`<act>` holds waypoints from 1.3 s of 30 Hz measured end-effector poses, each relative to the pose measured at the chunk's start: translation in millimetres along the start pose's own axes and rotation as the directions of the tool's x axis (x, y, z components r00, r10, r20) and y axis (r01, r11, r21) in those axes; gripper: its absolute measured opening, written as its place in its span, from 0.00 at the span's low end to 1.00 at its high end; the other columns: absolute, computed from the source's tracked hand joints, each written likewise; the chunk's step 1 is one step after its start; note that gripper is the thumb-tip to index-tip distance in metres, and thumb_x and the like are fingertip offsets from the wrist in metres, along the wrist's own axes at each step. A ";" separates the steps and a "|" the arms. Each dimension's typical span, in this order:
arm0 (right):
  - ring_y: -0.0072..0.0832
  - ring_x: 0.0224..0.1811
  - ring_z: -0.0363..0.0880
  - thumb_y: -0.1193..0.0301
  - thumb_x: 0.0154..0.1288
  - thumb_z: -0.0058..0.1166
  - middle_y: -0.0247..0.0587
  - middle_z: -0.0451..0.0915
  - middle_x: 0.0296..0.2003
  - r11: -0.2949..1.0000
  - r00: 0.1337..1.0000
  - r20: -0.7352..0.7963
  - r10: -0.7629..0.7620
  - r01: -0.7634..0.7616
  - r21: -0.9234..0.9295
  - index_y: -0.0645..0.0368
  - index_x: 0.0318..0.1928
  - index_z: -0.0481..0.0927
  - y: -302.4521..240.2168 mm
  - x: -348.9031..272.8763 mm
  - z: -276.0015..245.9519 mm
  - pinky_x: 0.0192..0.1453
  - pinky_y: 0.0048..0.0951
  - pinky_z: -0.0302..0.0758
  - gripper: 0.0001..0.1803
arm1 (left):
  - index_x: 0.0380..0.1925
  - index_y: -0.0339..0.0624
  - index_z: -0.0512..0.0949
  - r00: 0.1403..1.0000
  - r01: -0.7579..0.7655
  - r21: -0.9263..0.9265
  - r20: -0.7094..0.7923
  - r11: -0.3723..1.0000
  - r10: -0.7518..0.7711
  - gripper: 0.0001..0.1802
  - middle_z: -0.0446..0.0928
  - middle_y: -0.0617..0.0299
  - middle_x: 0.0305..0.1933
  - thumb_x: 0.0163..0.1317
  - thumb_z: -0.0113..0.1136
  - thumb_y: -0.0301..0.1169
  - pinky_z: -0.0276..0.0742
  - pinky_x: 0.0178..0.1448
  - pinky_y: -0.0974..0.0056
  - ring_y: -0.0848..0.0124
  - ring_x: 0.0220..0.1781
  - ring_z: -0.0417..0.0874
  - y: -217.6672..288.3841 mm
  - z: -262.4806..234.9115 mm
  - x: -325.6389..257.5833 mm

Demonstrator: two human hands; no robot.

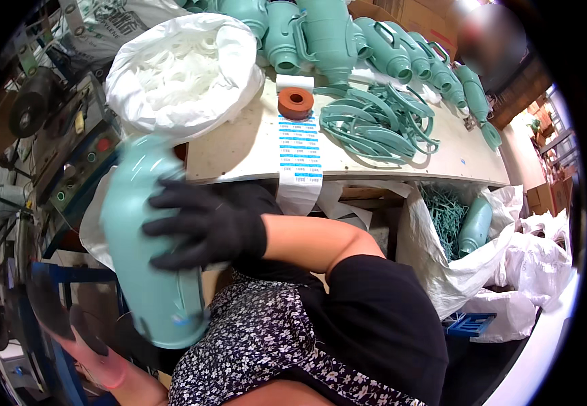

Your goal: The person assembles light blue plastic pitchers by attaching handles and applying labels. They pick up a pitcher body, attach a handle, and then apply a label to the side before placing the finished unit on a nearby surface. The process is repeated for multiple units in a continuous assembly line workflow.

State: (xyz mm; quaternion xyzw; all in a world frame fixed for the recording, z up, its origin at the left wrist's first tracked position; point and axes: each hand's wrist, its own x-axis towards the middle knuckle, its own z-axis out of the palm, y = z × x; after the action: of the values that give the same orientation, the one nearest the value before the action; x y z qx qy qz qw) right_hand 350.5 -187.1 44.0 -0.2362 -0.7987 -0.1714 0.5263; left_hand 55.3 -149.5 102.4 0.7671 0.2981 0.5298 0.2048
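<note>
The right hand [205, 227], gloved, lay with fingers spread open on the teal jug [148, 250] left of the counter [239, 152], the blurred left hand [70, 325] gripping undiscernibly below; steadying it near the base seemed wise.

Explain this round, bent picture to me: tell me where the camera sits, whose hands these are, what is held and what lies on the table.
The camera is worn on a person's head and looks down, and its wide lens bends the edges. No machine is at work here, only two hands. The right hand, in a black glove, lies on a large teal plastic jug with its fingers spread over it. The left hand is low and blurred beside the jug's bottom end; its grip is unclear. On the table lie teal straps, an orange roll, a strip of labels, a white bag and more teal jugs.
</note>
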 end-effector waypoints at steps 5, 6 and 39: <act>0.45 0.57 0.73 0.72 0.59 0.56 0.46 0.73 0.50 0.933 0.999 0.006 -0.041 0.037 0.357 0.47 0.52 0.76 -30.3 21.8 33.6 0.67 0.54 0.64 0.19 | 0.70 0.32 0.51 0.877 0.274 -0.161 0.447 0.948 -0.178 0.52 0.57 0.49 0.72 0.55 0.62 0.52 0.49 0.75 0.57 0.59 0.74 0.57 -54.3 25.6 38.0; 0.46 0.57 0.73 0.73 0.59 0.56 0.47 0.73 0.50 0.936 1.000 0.017 -0.021 0.014 0.351 0.48 0.52 0.76 -26.6 19.2 30.5 0.66 0.52 0.66 0.19 | 0.70 0.34 0.52 0.883 0.284 -0.242 0.443 0.928 -0.154 0.52 0.57 0.50 0.72 0.52 0.66 0.48 0.49 0.75 0.57 0.60 0.73 0.57 -35.7 46.7 47.2; 0.35 0.33 0.81 0.67 0.64 0.49 0.35 0.79 0.27 -0.207 0.393 -0.131 0.910 0.159 -0.965 0.47 0.44 0.76 71.9 -171.8 -393.6 0.54 0.42 0.73 0.09 | 0.49 0.36 0.71 0.783 0.619 -0.151 0.041 0.771 -0.620 0.18 0.72 0.56 0.48 0.72 0.43 0.39 0.66 0.58 0.63 0.68 0.51 0.72 -64.1 -16.5 41.9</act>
State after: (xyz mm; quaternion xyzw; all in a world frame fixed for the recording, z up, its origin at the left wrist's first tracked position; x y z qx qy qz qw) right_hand 747.0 -366.9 39.9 -0.8454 -0.3931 -0.3282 -0.1520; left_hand 35.4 -74.0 96.8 0.6048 0.4928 0.4587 0.4254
